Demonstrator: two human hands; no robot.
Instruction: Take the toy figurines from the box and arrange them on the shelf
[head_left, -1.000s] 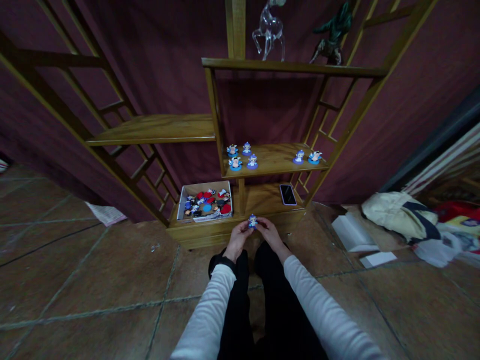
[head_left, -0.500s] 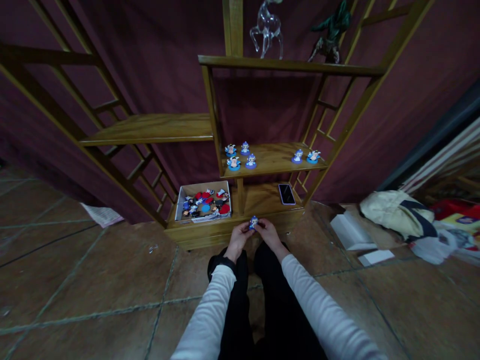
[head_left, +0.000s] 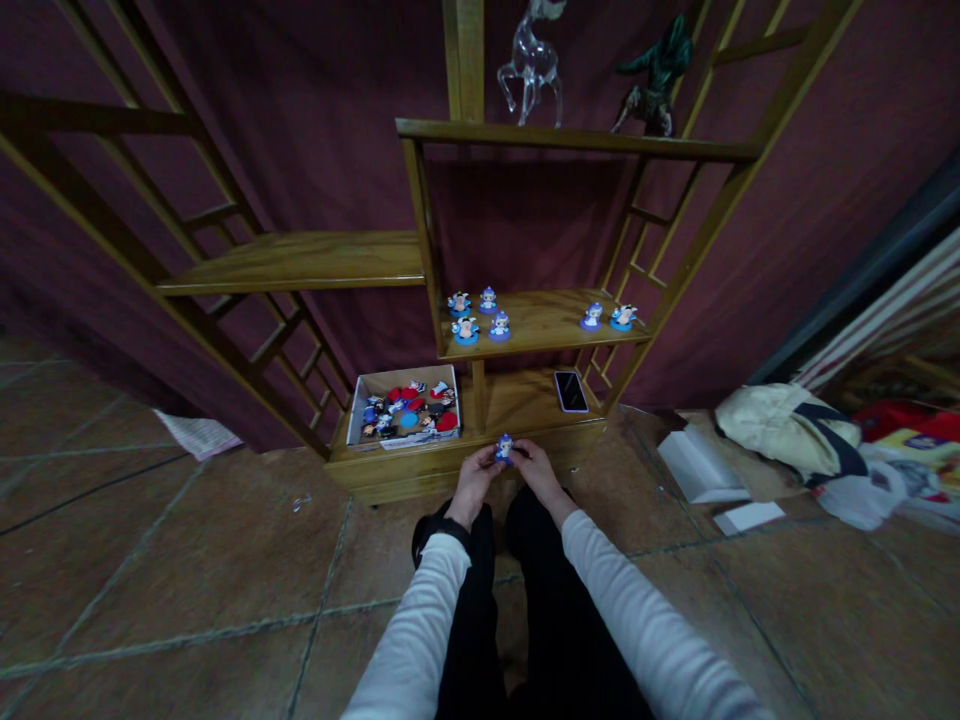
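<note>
A small purple-and-white figurine point(head_left: 504, 447) is held upright in front of the low cabinet edge. My left hand point(head_left: 476, 482) pinches its base from the left, and my right hand point(head_left: 535, 468) grips it from the right. Ahead, on the middle shelf point(head_left: 536, 318), similar purple figurines point(head_left: 499, 325) stand beside blue-based ones point(head_left: 465, 330) at the left end. Another purple figurine point(head_left: 591, 316) and a blue-based figurine point(head_left: 623, 317) stand at the right end. To the left, a cardboard box point(head_left: 350, 425) holds several jumbled red, blue and black figurines.
A phone point(head_left: 571, 391) lies on the bottom shelf. A glass deer point(head_left: 534, 65) and a dark green statue point(head_left: 658, 80) stand on the upper shelf. Right on the tiled floor are a white carton point(head_left: 701, 465), a cream bag point(head_left: 784, 428) and plastic bags point(head_left: 862, 495).
The view has shifted very slightly. Both hands stay on the purple figurine in nearly the same place, and the shelf figurines have not moved.
</note>
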